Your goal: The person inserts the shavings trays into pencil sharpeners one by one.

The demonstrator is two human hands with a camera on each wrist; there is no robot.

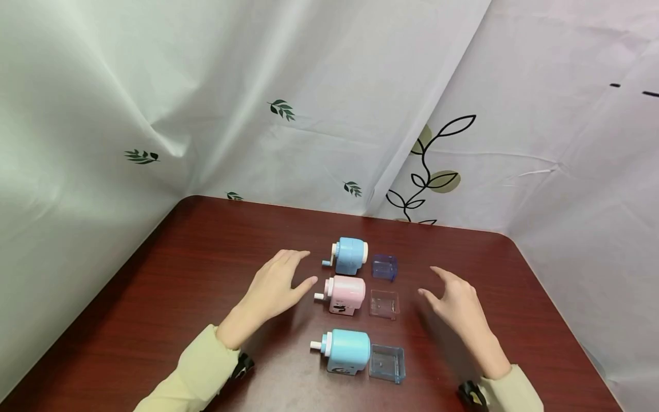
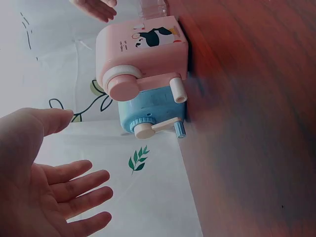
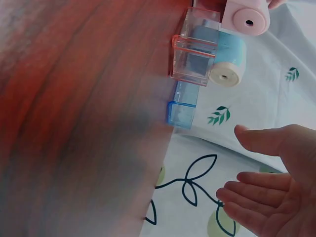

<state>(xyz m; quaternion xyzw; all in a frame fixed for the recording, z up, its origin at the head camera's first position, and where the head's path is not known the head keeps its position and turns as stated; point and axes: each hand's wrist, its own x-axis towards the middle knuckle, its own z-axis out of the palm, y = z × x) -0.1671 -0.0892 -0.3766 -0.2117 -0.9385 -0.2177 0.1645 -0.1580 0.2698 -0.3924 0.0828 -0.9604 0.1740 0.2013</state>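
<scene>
Three hand-crank pencil sharpeners stand in a column on the table: a blue one (image 1: 350,256) at the back, a pink one (image 1: 347,293) with a panda picture in the middle, a light blue one (image 1: 349,350) in front. To the right of each lies a clear shavings drawer: blue-violet (image 1: 384,267), pinkish (image 1: 384,304) and grey-blue (image 1: 387,362). My left hand (image 1: 275,283), fingers extended and holding nothing, hovers left of the pink and blue sharpeners' cranks. Over on the right, my right hand (image 1: 455,297) is also bare, thumb and fingers spread apart, pointing toward the drawers.
The dark red-brown wooden table (image 1: 206,252) has rounded back corners. A white cloth (image 1: 231,86) with leaf prints hangs behind it and along both sides. Each wrist carries a black strap (image 1: 242,365) by a pale sleeve.
</scene>
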